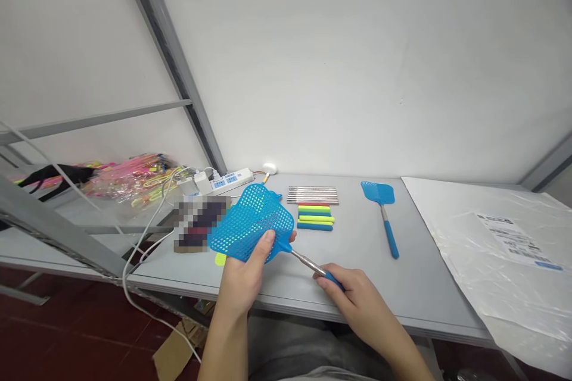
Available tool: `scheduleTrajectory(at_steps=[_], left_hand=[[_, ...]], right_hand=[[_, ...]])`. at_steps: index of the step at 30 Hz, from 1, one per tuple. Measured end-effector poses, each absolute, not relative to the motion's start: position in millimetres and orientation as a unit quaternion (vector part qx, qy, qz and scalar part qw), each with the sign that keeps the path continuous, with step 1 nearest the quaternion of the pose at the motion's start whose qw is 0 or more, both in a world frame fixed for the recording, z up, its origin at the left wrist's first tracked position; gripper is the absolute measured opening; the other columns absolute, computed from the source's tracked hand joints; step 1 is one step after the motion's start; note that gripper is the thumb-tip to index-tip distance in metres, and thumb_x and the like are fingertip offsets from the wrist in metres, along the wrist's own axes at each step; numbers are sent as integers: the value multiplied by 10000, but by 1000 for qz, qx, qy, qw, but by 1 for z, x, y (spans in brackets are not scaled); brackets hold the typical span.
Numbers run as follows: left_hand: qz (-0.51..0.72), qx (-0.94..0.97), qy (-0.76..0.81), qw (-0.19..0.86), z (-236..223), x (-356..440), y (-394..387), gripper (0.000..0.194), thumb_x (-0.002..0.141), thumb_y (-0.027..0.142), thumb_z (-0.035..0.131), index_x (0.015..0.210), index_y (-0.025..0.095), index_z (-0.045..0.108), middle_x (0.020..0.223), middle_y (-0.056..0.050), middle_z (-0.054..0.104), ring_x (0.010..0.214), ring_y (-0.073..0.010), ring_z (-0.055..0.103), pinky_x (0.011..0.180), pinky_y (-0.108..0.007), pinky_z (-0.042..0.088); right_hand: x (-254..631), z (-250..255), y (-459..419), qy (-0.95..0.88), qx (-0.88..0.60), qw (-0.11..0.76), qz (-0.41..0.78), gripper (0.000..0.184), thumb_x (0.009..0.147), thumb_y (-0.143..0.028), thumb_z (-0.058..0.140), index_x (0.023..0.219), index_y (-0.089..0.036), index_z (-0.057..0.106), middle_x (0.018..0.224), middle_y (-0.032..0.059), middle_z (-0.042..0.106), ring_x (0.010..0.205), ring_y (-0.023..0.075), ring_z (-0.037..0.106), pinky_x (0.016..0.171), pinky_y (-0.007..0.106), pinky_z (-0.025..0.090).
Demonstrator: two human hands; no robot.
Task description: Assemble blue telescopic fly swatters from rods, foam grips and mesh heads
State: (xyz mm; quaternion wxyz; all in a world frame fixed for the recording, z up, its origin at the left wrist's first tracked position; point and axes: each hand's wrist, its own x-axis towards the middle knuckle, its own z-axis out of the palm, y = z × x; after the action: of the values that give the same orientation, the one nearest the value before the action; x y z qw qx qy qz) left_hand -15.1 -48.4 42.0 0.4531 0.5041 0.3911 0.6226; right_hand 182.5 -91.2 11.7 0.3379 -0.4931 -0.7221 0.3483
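A fly swatter (254,223) with a blue perforated head and a metal shaft is held in both hands above the table's front part. My left hand (250,268) grips its head near the neck, thumb on top. Around the blue handle end my right hand (348,292) is closed, fingers at the metal shaft. Behind lie several metal rods (313,195) side by side, with yellow and blue handle sleeves (315,218) in front of them. More swatter heads, blue and yellow, are partly hidden beneath the held one. Another blue fly swatter (379,193) lies to the right.
A white plastic bag with a label (504,250) covers the table's right end. At the back left stand a power strip (230,181) and its cables. Plastic-wrapped colourful goods (134,181) lie beyond the grey metal frame (172,53). Cardboard (174,354) rests on the floor.
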Motion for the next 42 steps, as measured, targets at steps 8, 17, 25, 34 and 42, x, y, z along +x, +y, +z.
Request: scheduleTrajectory(at_steps=[8,17,25,34,42], left_hand=[[646,495,382,437,43,16,-52,261,857,374,651,987,153,698,920,-86,736,809,-245,710,828,-378,546],[639,531,374,412,43,23,-45,227,892,355,609,960,157,697,877,-80,733,796,-229,694,816,-366,527],[620,451,317,558,32,21,-43,226,847,366,666,935,159,682,879,-86,715,789,-212,669,728,-326,511],[625,331,310,635,6,40,-41,342,836,366,695,1134,209,641,1195,-102,655,960,-166,630,784,-272,496],[646,309,296,632,3,59,-56,497,919,571,467,1083,153,679,1136,-133,675,997,-203,619,960,-357,434]], right_hand=[[186,10,-92,-713,-499,333,364,338,996,-447,364,839,-216,555,741,-13,624,690,152,561,638,251,366],[193,18,-89,-690,-452,343,449,379,987,-461,380,730,-202,483,659,-38,471,652,119,450,613,234,340],[204,21,-92,-565,-376,317,662,369,947,-536,434,857,-196,542,534,-95,254,468,81,192,434,223,165],[186,11,-79,-686,-505,428,304,277,978,-401,427,1011,-214,629,903,29,652,843,173,591,752,269,437],[188,-8,-87,-739,-537,389,117,250,979,-328,447,1085,-221,646,756,30,602,665,152,553,623,261,415]])
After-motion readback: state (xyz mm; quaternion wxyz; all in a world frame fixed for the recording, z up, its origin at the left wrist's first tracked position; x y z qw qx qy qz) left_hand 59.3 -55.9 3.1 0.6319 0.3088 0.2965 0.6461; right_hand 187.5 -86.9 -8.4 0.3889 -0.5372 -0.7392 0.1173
